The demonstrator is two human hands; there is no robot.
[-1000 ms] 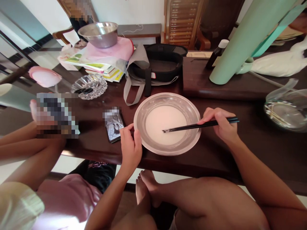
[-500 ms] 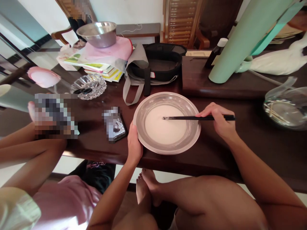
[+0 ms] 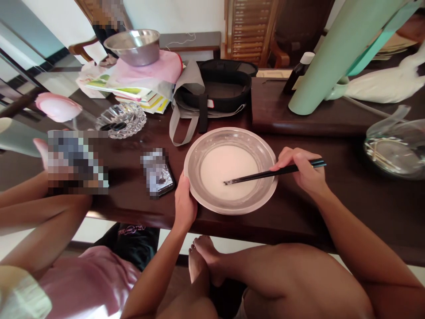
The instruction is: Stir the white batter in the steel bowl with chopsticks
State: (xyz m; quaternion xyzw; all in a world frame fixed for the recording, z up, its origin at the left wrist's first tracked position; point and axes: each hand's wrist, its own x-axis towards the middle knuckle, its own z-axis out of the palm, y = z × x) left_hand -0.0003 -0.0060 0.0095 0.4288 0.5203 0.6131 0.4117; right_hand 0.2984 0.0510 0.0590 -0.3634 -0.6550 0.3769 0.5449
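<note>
A shallow metal bowl (image 3: 265, 153) of white liquid sits on the dark wooden table (image 3: 299, 212) in front of me. My left hand (image 3: 184, 204) grips the bowl's near left rim. My right hand (image 3: 300, 170) holds a pair of dark chopsticks (image 3: 262, 176), their tips dipped in the white liquid near the bowl's middle.
A phone (image 3: 159, 177) lies left of the bowl, with a glass ashtray (image 3: 121, 120) behind it. A black bag (image 3: 219, 91), stacked books under a steel bowl (image 3: 133, 45), a green roll (image 3: 335, 53) and a glass lid (image 3: 395, 150) crowd the table. Another person's arms (image 3: 40, 212) rest at the left.
The chopstick tips swept from the near side of the liquid to the far side and back again. My left hand shifted closer onto the bowl's rim.
</note>
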